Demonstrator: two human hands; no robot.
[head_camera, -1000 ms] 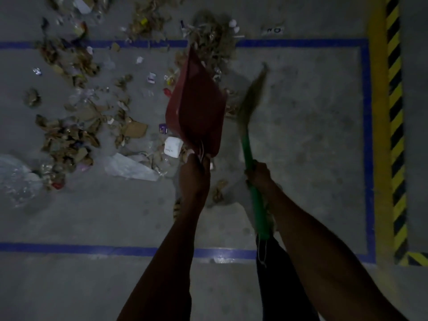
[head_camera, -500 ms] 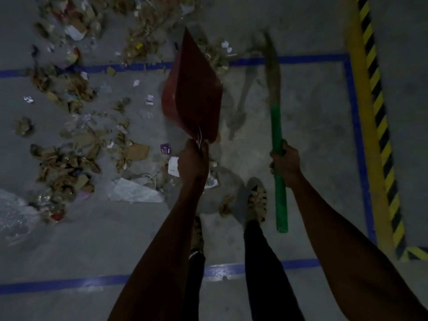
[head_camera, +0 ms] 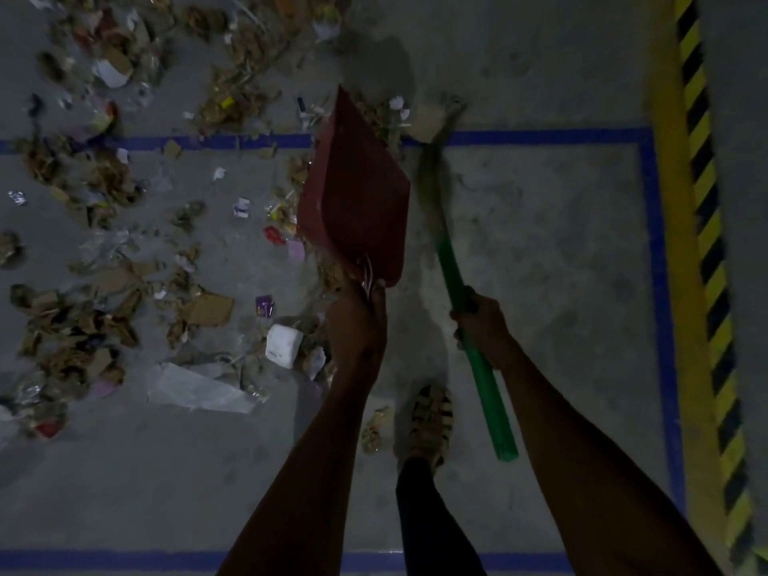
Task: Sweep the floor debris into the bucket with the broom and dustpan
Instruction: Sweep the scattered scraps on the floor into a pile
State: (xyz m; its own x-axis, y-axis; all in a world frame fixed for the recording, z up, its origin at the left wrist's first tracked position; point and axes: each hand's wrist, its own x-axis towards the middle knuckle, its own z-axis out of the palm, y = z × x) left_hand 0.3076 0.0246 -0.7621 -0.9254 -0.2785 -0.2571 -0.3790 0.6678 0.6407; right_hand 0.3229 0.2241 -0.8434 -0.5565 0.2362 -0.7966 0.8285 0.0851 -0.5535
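My left hand [head_camera: 358, 322] grips the handle of a red dustpan [head_camera: 353, 197], which is held tilted above the floor with its wide mouth pointing away from me. My right hand [head_camera: 482, 326] grips the green handle of the broom [head_camera: 461, 293]. The broom's bristles [head_camera: 432, 168] reach the floor near the far blue line, just right of the dustpan. Debris [head_camera: 108, 293] of cardboard scraps, paper and plastic lies scattered over the floor to the left and ahead. No bucket is in view.
Blue tape lines [head_camera: 540, 137] mark a rectangle on the grey concrete floor. A yellow and black hazard stripe [head_camera: 706, 226] runs along the right. My foot [head_camera: 430, 426] stands below the broom handle, and a white block [head_camera: 283, 345] lies left of my left arm.
The broom head has swung from far ahead back towards the dustpan, and its handle now slants to the lower right. The dustpan stays raised in my left hand.
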